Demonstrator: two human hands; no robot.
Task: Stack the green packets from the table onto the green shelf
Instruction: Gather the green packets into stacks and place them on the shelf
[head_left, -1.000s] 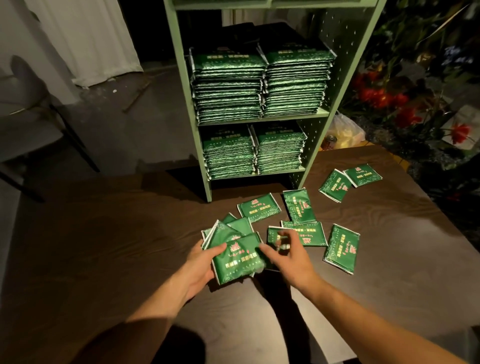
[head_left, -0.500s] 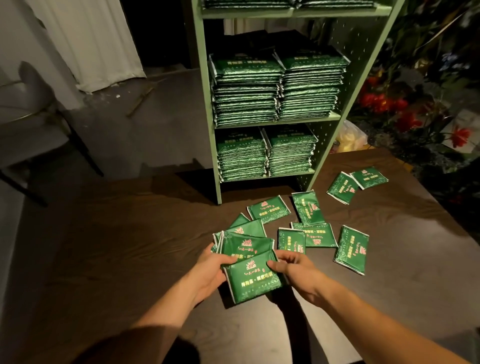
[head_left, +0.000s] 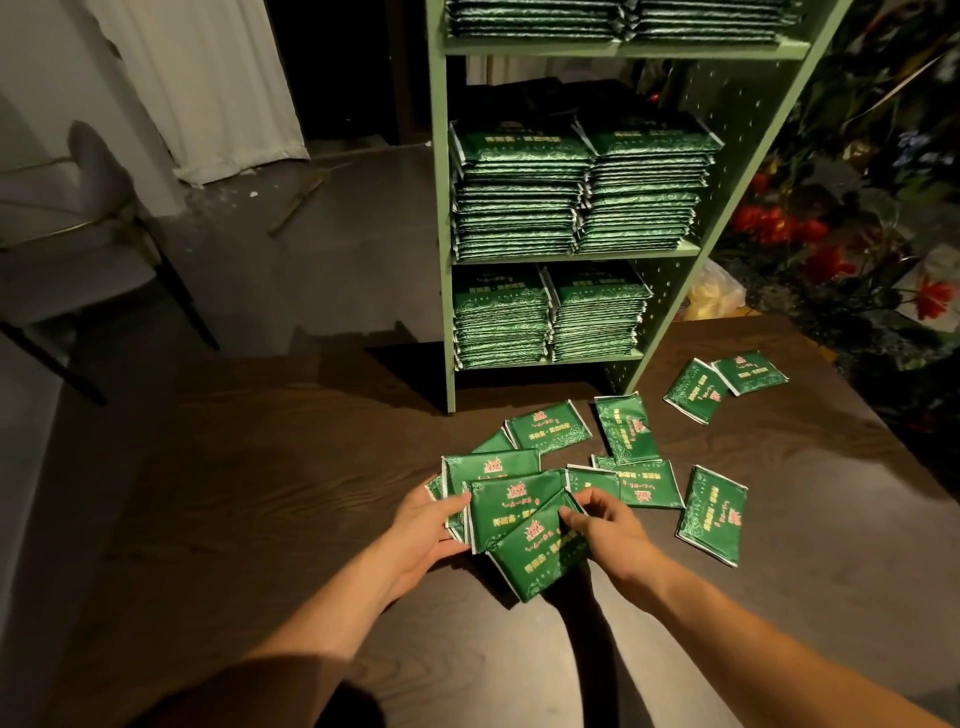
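Far left: grey chair (head_left: 67, 223) on the floor, white curtain (head_left: 208, 83) behind it, both well clear of the table (head_left: 260, 519).

Left hand (head_left: 423, 525) grips the left edge of a fanned bunch of packets (head_left: 511, 512), thumb on top, fingers curled underneath. The bunch sits low over the dark wood table, near the front middle. A few more packets poke out behind it on the left side; exact count is hard to tell.

Right hand (head_left: 605, 525) pinches the right side of the same bunch, thumb and fingertips closing on the tilted front packet (head_left: 540, 551).

Loose packets lie flat on the table: one (head_left: 548, 425) just behind the bunch, one (head_left: 626, 428) right of it near the shelf foot, two overlapping (head_left: 636, 483) beside the right hand, one (head_left: 714, 514) further right, and a pair (head_left: 724, 382) touching each other near the table's far right edge.

Green shelf (head_left: 447, 312) stands on the table's far side. Two side-by-side stacks sit on the lower level (head_left: 550, 317), two taller stacks on the middle level (head_left: 582, 192), and more on the top level (head_left: 618, 21), cut off by the frame.

Right of the shelf: yellow plastic bag (head_left: 714, 293), then red flowers (head_left: 810, 244) in dark foliage.
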